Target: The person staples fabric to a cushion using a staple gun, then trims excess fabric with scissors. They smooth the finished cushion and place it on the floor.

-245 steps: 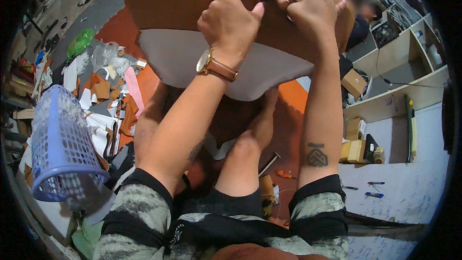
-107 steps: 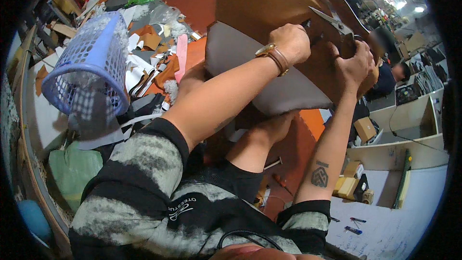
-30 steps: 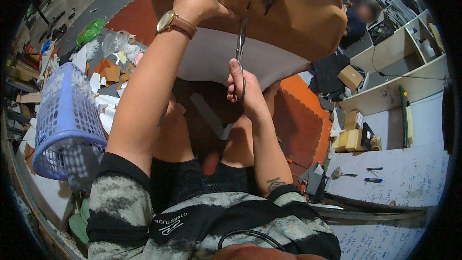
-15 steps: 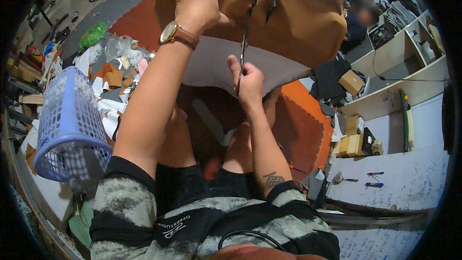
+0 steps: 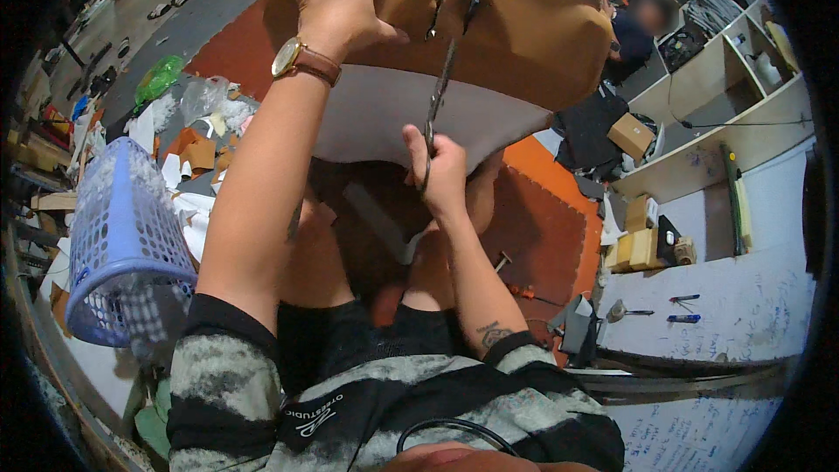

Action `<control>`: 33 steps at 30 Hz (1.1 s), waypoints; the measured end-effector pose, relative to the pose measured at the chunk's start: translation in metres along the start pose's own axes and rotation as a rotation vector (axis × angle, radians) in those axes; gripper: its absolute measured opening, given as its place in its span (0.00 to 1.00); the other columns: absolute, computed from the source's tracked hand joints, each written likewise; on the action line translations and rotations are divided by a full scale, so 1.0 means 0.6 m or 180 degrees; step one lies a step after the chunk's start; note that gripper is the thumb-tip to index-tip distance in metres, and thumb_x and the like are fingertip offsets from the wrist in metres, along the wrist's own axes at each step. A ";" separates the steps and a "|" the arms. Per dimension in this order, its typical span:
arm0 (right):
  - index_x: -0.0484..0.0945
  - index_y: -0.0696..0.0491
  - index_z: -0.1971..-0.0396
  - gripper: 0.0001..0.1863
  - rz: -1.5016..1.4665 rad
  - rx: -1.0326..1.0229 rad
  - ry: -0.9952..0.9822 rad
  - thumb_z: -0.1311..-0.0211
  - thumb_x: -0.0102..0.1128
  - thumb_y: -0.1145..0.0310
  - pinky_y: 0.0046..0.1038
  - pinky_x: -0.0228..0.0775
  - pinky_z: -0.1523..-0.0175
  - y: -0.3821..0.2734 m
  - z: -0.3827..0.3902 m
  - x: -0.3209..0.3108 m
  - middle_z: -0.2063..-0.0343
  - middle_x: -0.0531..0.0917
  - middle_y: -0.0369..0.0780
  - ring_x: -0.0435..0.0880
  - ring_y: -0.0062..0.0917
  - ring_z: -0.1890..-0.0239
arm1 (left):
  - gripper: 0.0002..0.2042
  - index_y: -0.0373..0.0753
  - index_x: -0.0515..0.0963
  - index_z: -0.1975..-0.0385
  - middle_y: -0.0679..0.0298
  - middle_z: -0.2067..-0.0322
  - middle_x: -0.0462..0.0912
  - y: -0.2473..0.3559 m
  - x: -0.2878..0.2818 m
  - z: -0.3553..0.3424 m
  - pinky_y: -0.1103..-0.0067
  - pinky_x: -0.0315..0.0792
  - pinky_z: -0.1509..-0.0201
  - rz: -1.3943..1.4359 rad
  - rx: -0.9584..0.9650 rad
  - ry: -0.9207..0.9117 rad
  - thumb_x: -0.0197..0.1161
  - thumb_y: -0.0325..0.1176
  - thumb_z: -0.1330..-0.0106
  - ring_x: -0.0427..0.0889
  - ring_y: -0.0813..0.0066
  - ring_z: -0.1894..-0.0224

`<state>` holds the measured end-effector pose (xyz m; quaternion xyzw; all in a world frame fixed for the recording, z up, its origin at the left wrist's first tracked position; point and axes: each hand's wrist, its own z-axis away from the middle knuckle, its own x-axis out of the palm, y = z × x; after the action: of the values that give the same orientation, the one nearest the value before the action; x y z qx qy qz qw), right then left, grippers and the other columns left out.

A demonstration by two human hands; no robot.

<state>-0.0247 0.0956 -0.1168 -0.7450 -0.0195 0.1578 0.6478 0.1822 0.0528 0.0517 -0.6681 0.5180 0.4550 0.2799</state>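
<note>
- The brown cover is in front of the person's knees, smooth and softly creased, with two short dark slits and a pale grey panel below.
- The left hand lies on the cover, its fingers spread wide.
- The right hand has its fingers around the handles of the scissors, which point upward.
- The picture's upper edge cuts off the cover and some left fingertips.
- I cannot tell whether the scissors' tip touches the cover.
</note>
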 end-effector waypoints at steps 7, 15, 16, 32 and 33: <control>0.74 0.51 0.72 0.30 -0.0289 0.0639 -0.0437 0.28 0.60 0.36 0.21 0.71 0.74 0.020 0.018 -0.052 0.82 0.73 0.30 0.74 0.15 0.81 | 0.77 0.62 0.31 0.17 0.54 0.17 0.24 0.007 -0.006 0.003 0.27 0.26 0.27 -0.0062 -0.0052 -0.0148 0.83 0.69 0.64 0.18 0.32 0.20; 0.73 0.49 0.74 0.33 -0.0291 0.0771 -0.0512 0.29 0.56 0.31 0.19 0.66 0.76 -0.010 0.001 -0.066 0.83 0.73 0.30 0.75 0.16 0.83 | 0.77 0.62 0.32 0.17 0.54 0.17 0.25 0.009 -0.007 0.004 0.27 0.27 0.27 -0.0102 -0.0055 -0.0117 0.82 0.70 0.65 0.18 0.32 0.20; 0.73 0.48 0.74 0.33 -0.0255 0.0755 -0.0522 0.29 0.56 0.30 0.19 0.65 0.77 -0.014 0.002 -0.069 0.84 0.73 0.30 0.75 0.16 0.84 | 0.77 0.62 0.32 0.17 0.54 0.17 0.25 0.010 -0.007 0.005 0.27 0.27 0.27 -0.0080 -0.0046 -0.0112 0.82 0.70 0.65 0.18 0.32 0.20; 0.73 0.57 0.87 0.40 0.0383 0.0113 0.0167 0.31 0.62 0.33 0.32 0.65 0.75 -0.032 -0.034 -0.059 0.89 0.74 0.37 0.72 0.22 0.82 | 0.78 0.63 0.29 0.18 0.51 0.17 0.24 0.012 -0.009 0.008 0.27 0.26 0.27 -0.0027 -0.0064 -0.0123 0.84 0.68 0.64 0.15 0.32 0.20; 0.73 0.58 0.86 0.40 0.0473 0.0120 0.0196 0.31 0.63 0.34 0.33 0.65 0.74 -0.034 -0.045 -0.058 0.88 0.74 0.38 0.71 0.23 0.82 | 0.78 0.63 0.29 0.18 0.52 0.17 0.24 0.011 -0.005 0.008 0.27 0.27 0.27 -0.0048 -0.0045 -0.0112 0.83 0.68 0.64 0.15 0.32 0.20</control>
<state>-0.0471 0.0649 -0.0869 -0.7365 0.0587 0.1828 0.6486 0.1740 0.0562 0.0532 -0.6659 0.5047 0.4682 0.2876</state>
